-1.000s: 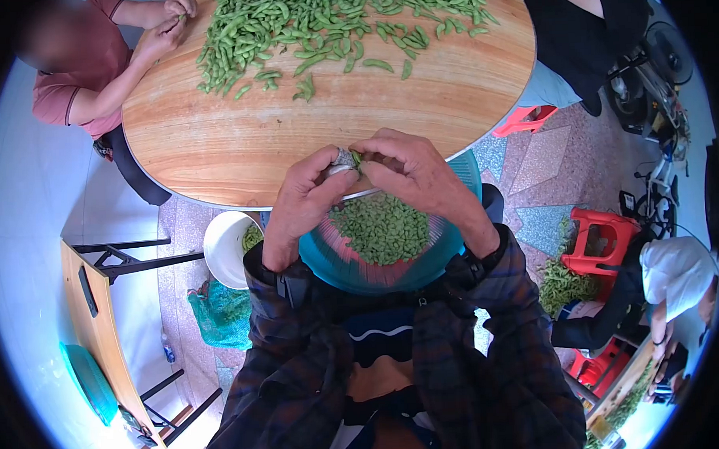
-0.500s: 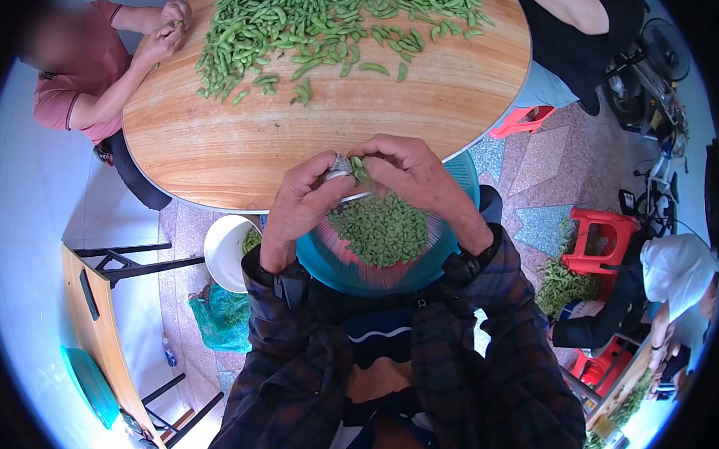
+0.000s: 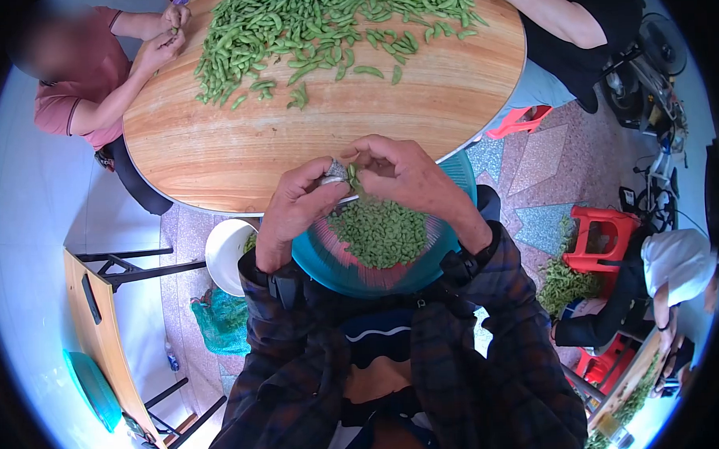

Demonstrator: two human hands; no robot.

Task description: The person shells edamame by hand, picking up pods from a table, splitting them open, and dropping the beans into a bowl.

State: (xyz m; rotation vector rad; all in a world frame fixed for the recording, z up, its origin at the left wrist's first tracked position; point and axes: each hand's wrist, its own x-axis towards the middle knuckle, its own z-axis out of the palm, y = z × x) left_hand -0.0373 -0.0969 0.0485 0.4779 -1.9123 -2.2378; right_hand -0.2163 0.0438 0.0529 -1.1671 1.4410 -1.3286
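Note:
A green soybean pod (image 3: 353,177) is pinched between my two hands, above the near edge of the table. My left hand (image 3: 302,204) is closed on the pod's left side, with a grey-and-white wrap (image 3: 335,172) around a fingertip. My right hand (image 3: 405,175) grips the pod with thumb and fingers from the right. Directly below sits a teal basket (image 3: 322,275) holding a heap of shelled green soybeans (image 3: 380,236). Many unshelled soybean pods (image 3: 282,37) are spread over the far part of the wooden table (image 3: 238,157).
A white bucket (image 3: 222,257) and a green mesh bag (image 3: 220,324) stand left of my knees. One person (image 3: 94,99) sits at the table's left, another (image 3: 574,27) at its right. Red stools (image 3: 601,236) and loose greens (image 3: 564,289) are on the floor to the right.
My hands and the pod have shifted slightly left, partly with the view. The right fingers have changed their bend around the pod. A strip of blue has come into view at the table's far edge.

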